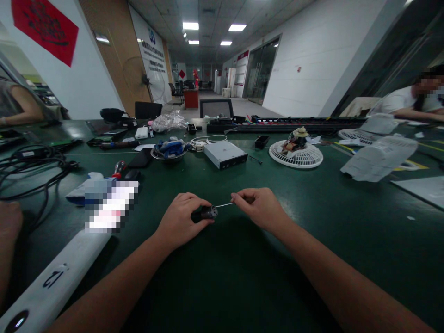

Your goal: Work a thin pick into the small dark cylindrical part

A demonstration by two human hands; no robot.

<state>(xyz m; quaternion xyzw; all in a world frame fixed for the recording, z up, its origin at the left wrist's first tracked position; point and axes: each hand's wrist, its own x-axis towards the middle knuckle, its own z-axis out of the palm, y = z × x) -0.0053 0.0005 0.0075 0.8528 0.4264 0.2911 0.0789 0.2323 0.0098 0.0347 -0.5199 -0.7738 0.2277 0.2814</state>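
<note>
Head view: left hand (pixel 183 219) grips a dark cylindrical part (pixel 209 212) over the worktop (pixel 222 282), right hand (pixel 260 208) pinches a thin metal rod (pixel 225 204) at its end, contact unclear; apparently rod-to-part work, next move calling for steady alignment.

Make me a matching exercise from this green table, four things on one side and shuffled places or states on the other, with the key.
1. Wearer's left hand
2. Wearer's right hand
3. Blue bundle
4. Slatted white disc

A. In a shallow bowl
B. Gripping a dark cylindrical part
C. Right of the silver box
D. Pinching a thin rod

Pairs: 1-B, 2-D, 3-A, 4-C
</note>
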